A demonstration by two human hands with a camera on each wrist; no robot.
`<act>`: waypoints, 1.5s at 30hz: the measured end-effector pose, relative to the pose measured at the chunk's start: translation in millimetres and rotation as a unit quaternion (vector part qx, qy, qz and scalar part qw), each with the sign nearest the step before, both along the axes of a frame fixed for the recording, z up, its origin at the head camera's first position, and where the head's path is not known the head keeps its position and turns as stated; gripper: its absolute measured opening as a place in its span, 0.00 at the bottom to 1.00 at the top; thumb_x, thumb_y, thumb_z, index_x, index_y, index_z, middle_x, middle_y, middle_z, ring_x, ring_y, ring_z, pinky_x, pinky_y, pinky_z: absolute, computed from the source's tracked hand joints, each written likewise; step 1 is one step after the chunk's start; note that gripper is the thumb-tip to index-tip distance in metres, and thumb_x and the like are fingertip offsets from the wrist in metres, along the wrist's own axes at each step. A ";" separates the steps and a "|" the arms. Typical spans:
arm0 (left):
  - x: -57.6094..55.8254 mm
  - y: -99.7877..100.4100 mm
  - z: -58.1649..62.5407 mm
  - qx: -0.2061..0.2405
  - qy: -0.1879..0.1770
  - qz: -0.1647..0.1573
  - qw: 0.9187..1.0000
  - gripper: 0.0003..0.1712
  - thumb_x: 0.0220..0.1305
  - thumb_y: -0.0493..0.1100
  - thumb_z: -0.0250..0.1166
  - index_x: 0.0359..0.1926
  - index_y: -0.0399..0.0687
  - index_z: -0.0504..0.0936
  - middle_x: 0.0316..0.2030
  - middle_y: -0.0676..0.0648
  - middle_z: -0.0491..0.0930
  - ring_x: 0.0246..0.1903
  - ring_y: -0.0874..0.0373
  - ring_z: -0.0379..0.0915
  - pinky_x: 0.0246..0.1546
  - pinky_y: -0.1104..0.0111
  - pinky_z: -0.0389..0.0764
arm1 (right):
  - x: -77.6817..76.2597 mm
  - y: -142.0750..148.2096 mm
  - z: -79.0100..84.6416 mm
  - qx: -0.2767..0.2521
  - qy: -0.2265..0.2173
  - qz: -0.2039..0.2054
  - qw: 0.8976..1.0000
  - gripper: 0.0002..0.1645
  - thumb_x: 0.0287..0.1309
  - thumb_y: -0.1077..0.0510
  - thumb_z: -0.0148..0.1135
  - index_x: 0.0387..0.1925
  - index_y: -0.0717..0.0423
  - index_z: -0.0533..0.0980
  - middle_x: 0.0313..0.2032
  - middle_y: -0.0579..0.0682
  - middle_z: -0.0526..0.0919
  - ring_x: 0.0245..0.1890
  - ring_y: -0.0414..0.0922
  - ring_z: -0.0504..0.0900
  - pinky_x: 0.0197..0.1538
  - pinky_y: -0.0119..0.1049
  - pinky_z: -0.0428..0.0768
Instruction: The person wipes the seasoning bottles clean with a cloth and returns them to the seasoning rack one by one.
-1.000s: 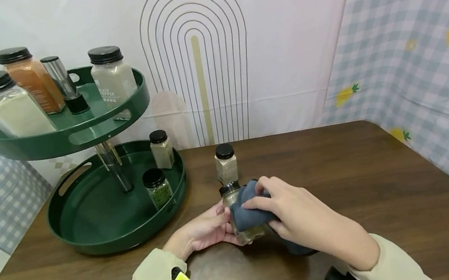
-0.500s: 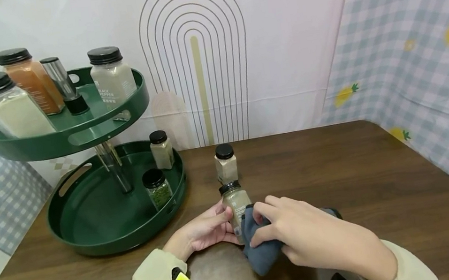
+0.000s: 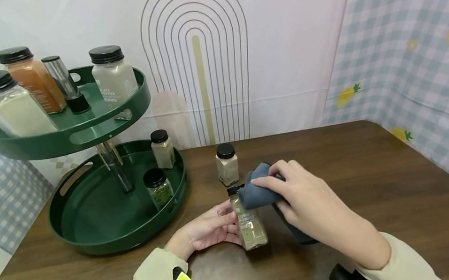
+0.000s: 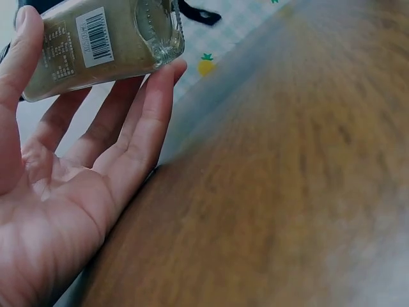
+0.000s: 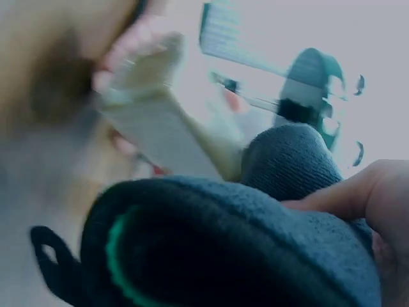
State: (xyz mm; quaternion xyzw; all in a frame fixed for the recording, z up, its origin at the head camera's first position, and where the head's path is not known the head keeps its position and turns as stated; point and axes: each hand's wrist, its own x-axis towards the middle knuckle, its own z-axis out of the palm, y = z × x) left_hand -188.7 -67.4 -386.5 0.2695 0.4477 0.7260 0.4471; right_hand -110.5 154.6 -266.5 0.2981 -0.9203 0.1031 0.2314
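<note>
My left hand (image 3: pixel 210 227) holds a glass jar labelled cumin powder (image 3: pixel 251 228) between thumb and fingers, tilted just off the tabletop. In the left wrist view the jar (image 4: pixel 108 41) shows a barcode label, with the thumb on one side and the fingers beneath. My right hand (image 3: pixel 300 196) pinches a bunched blue-grey cloth (image 3: pixel 259 194) against the jar's upper part, covering much of its black lid. The right wrist view is blurred, with the cloth (image 5: pixel 294 236) filling the foreground and the jar (image 5: pixel 166 134) behind it.
Just behind the held jar stands a small spice jar (image 3: pixel 227 165). To the left is a two-tier green tray stand (image 3: pixel 106 240), with a green herb jar (image 3: pixel 159 191) and another small jar (image 3: pixel 163 150) below. Large jars and a silver grinder (image 3: pixel 66 85) occupy the top tier.
The cloth has moved from the jar's middle down to its lower side, then up to its neck and lid. The jar has shifted slightly right and tilted; its label now shows.
</note>
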 end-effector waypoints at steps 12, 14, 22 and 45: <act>0.2 -0.6 -0.3 0.006 -0.012 -0.001 1.000 0.48 0.62 0.56 0.57 0.71 0.48 0.38 0.51 0.47 0.74 0.43 0.53 0.78 0.48 0.58 0.77 | 3.0 -9.3 -11.4 0.064 -0.013 0.059 0.996 0.30 0.37 0.69 0.67 0.46 0.45 0.80 0.40 0.48 0.72 0.40 0.44 0.72 0.33 0.36 0.78; 0.2 -1.1 -1.0 0.006 -0.012 0.003 1.000 0.47 0.63 0.56 0.56 0.71 0.48 0.38 0.51 0.47 0.73 0.43 0.53 0.78 0.47 0.58 0.77 | 4.5 -10.3 -11.0 0.073 -0.022 0.076 0.994 0.31 0.35 0.69 0.67 0.46 0.44 0.80 0.40 0.48 0.72 0.40 0.44 0.72 0.33 0.36 0.78; 1.4 -1.7 0.2 -0.009 -0.019 0.015 1.000 0.50 0.62 0.57 0.57 0.71 0.48 0.35 0.52 0.48 0.72 0.48 0.55 0.76 0.47 0.60 0.77 | 14.8 -17.5 -7.8 0.136 -0.058 0.136 0.980 0.30 0.36 0.69 0.67 0.44 0.41 0.81 0.40 0.46 0.73 0.37 0.42 0.69 0.34 0.33 0.76; -0.7 0.5 2.1 -0.002 0.002 -0.008 1.000 0.38 0.67 0.59 0.50 0.65 0.37 0.55 0.52 0.44 0.76 0.47 0.51 0.77 0.49 0.60 0.76 | -3.7 8.4 4.0 -0.025 -0.008 -0.001 1.000 0.27 0.41 0.72 0.65 0.47 0.54 0.74 0.40 0.49 0.75 0.41 0.46 0.74 0.40 0.42 0.77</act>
